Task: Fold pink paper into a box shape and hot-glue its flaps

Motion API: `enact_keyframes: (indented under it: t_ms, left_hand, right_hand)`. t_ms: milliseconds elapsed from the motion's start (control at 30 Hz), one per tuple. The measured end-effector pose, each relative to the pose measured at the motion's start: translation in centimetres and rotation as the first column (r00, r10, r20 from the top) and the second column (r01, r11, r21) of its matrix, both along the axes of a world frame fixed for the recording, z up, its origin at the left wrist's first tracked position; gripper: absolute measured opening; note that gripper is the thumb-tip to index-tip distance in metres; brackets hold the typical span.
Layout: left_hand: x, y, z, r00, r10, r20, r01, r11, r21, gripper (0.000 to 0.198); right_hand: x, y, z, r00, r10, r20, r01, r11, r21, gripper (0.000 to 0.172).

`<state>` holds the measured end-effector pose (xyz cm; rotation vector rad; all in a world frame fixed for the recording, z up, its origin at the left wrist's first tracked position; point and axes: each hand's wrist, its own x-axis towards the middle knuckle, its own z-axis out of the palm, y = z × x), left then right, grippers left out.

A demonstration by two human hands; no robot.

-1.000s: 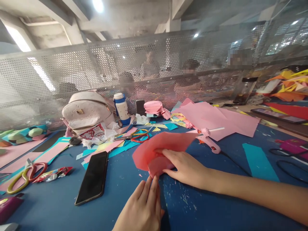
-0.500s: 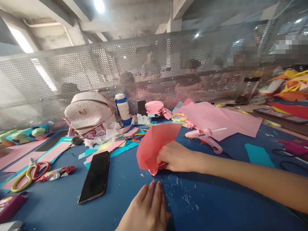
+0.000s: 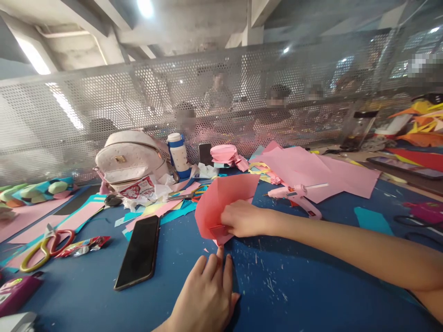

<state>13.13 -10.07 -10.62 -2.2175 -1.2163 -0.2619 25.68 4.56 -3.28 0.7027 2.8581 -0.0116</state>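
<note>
Phone [image 3: 137, 252] left of paper [image 3: 212, 203], backpack [image 3: 134, 154] behind

A ceiling lamp [image 3: 145, 8] is burning out to featureless white, and a slanting bright strip [image 3: 32, 54] at upper left is glaring likewise. A paler streak is gleaming on the perforated screen [image 3: 145, 92]; smaller lights are dotting the upper right. The ceiling [image 3: 194, 27] is appearing dull grey. On the table [image 3: 294, 295], moderately lit, a soft shadow is falling beneath the right arm [image 3: 328, 242]. Beyond the screen, people [image 3: 218, 99] are blurring into haze, some heads breaking into mosaic blocks. Wide-angle distortion is stretching things toward the side edges.
</note>
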Motion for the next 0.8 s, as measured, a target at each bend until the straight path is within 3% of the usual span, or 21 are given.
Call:
enact_keyframes:
  t_ms: [633,800]
  left_hand:
    - [0.1,0.5,-0.4,0.999,0.010,0.049,-0.008,0.999,-0.044,0.064]
    - [0.2,0.6,0.0,0.998,0.020,0.067,-0.016,0.998,-0.059,0.062]
  right_hand:
    - [0.1,0.9,-1.4,0.990,0.043,-0.134,-0.048,0.998,-0.039,0.023]
    - [0.6,0.7,-1.6,0.985,0.026,-0.170,-0.031,0.999,-0.031,0.017]
